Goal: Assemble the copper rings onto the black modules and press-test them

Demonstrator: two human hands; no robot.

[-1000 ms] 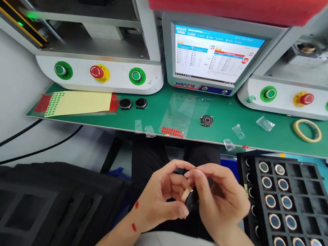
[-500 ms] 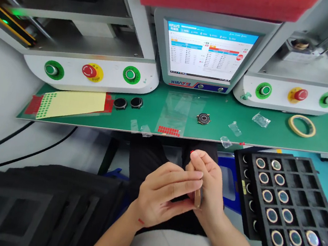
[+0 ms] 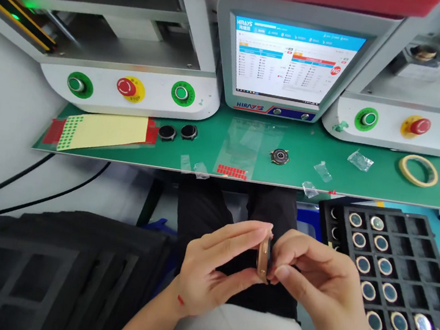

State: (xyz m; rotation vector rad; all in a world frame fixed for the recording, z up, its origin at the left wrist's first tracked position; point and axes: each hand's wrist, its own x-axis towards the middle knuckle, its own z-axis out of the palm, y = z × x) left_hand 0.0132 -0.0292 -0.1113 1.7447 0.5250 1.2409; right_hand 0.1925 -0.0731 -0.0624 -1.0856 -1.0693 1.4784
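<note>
My left hand (image 3: pixel 216 263) grips a round watch case (image 3: pixel 263 258) with a rose-gold rim between fingers and thumb, holding it on edge above my lap. The dark face of the case points to the right. Close against that face is my right hand (image 3: pixel 310 279), its thumb and fingertips pinched together; whatever lies between them is too small or hidden to make out. On the green bench ahead lie another watch case (image 3: pixel 279 156), back side up, and two dark watch cases (image 3: pixel 188 131) further left.
A black foam tray (image 3: pixel 410 268) with several gold-rimmed watch cases is at the right. Black trays (image 3: pixel 12 272) stack at the left. On the bench are red stickers (image 3: pixel 232 172), a yellow sheet (image 3: pixel 105 132), film scraps (image 3: pixel 322 171) and a tape roll (image 3: pixel 418 171). The monitor (image 3: pixel 295 63) shows "NG".
My right hand has moved down and round to the right side of the watch case, fingers now pinched at its face. The left hand keeps its grip. The view has shifted slightly.
</note>
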